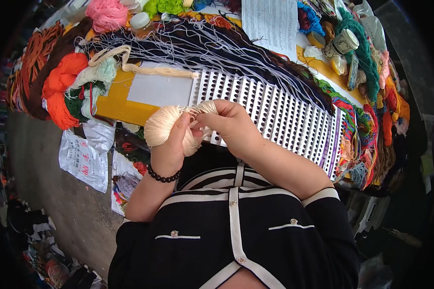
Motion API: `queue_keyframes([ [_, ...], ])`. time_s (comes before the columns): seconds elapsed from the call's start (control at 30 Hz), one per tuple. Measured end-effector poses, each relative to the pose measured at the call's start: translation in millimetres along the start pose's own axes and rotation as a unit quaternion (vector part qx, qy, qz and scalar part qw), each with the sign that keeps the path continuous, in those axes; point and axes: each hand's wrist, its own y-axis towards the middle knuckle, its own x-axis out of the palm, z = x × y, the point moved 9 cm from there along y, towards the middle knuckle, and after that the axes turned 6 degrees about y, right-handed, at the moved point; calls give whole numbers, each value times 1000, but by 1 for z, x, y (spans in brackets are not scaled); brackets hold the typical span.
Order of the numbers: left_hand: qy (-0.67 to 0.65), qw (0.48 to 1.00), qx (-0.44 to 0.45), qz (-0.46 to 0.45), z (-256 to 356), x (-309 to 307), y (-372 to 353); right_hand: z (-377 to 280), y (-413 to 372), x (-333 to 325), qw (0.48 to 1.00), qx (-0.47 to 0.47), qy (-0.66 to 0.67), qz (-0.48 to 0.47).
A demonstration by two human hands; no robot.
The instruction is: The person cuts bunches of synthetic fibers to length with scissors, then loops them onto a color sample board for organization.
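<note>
A thick skein of cream thread [160,126] is gripped in my left hand [175,137], its fingers wrapped around the bundle and the thumb on top. My right hand [230,124] pinches the same skein at its right end, where the strands narrow; the fingertips partly hide that spot. Both hands are close together above the front edge of the table. Just beyond them lie white strips with rows of dark holes [270,108]. A thin hank of cream thread [166,72] stretches across the board to the first strip.
Long dark and pale lilac strands [178,43] lie behind the strips. Orange-red yarn [65,82] hangs at the left, multicoloured skeins [364,130] at the right. A printed sheet [270,26], a patterned cup [342,44] and a lidded jar [140,21] stand or lie farther back.
</note>
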Motion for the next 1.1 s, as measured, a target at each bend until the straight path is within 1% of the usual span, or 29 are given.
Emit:
queue_keyframes([
  [0.03, -30, 1000, 1, 2, 3, 0, 0, -4, 1, 2, 1000, -6, 27, -6],
  [0.07, -61, 998, 3, 3, 8, -1, 1, -6, 2, 3, 994, 27, 103, -9],
  [0.1, -43, 992, 80, -83, 34, 3, 4, -12, 2, 4, 982, 61, 179, -10],
  [0.13, -58, 984, 128, -113, 53, -7, -1, -34, -6, 12, 982, 45, 168, -70],
  [0.17, -73, 972, 176, -140, 70, -24, -7, -53, -21, 14, 988, 41, 127, -82],
  [0.2, -295, 943, 115, -102, 61, -83, -2, -80, -42, 14, 997, 19, -52, -62],
  [0.23, -358, 924, 100, -85, 64, -126, -4, -112, -60, 14, 958, -91, -264, -66],
  [0.27, -420, 901, 88, -68, 66, -168, -7, -137, -84, 0, 921, -141, -363, 28],
  [0.3, -422, 896, 94, -105, 75, -193, -9, -152, -95, -21, 898, -206, -384, 62],
  [0.33, -422, 890, 100, -143, 84, -217, -12, -159, -103, -61, 916, -197, -318, 147],
  [0.37, -505, 836, 68, -203, 75, -244, -13, -167, -107, -100, 917, -182, -296, 198],
  [0.4, -506, 835, 67, -204, 65, -278, -14, -176, -112, -129, 911, -184, -255, 266],
  [0.43, -459, 883, 83, -62, 43, -330, -10, -184, -113, -161, 919, -163, -257, 252],
  [0.47, -399, 908, 96, 82, 26, -377, -13, -188, -116, -196, 927, -162, -186, 284],
  [0.5, -399, 908, 92, 82, 21, -390, -13, -192, -120, -227, 935, -157, -146, 281],
  [0.53, -314, 921, 106, 206, 15, -420, -18, -199, -126, -254, 928, -159, -142, 306],
  [0.57, -221, 912, 118, 325, 12, -452, -29, -207, -132, -278, 920, -161, -138, 330],
  [0.6, -203, 903, 106, 363, 2, -492, -33, -220, -141, -304, 912, -177, -120, 351],
  [0.63, -204, 904, 103, 361, 0, -512, -40, -232, -151, -327, 903, -193, -101, 371],
  [0.7, -199, 899, 144, 363, 7, -537, -53, -263, -179, -345, 853, -233, -113, 453],
  [0.77, -180, 894, 127, 391, 14, -498, -61, -289, -197, -331, 789, -211, -277, 506],
  [0.83, -126, 948, 77, 283, 10, -425, -46, -279, -168, -241, 752, -245, -384, 476],
  [0.87, -132, 951, 56, 274, 3, -371, -43, -257, -142, -228, 781, -248, -434, 374],
  [0.9, -208, 965, 34, 155, -7, -318, -26, -215, -122, -197, 804, -129, -401, 421],
  [0.93, -268, 963, -5, 40, -17, -263, -15, -174, -86, -154, 824, -118, -493, 253],
  [0.97, -378, 906, -45, -185, -17, -207, -15, -112, -57, -137, 913, -106, -387, 70],
  [1.0, -325, 924, -45, -195, -22, -174, -10, -66, -45, -92, 916, 30, -392, 78],
  [1.03, -269, 940, -46, -203, -24, -138, -6, -47, -34, -39, 856, -8, -515, -35],
  [1.1, -174, 963, -109, -174, -22, -72, -3, -21, -31, 21, 772, -136, -611, -112],
])
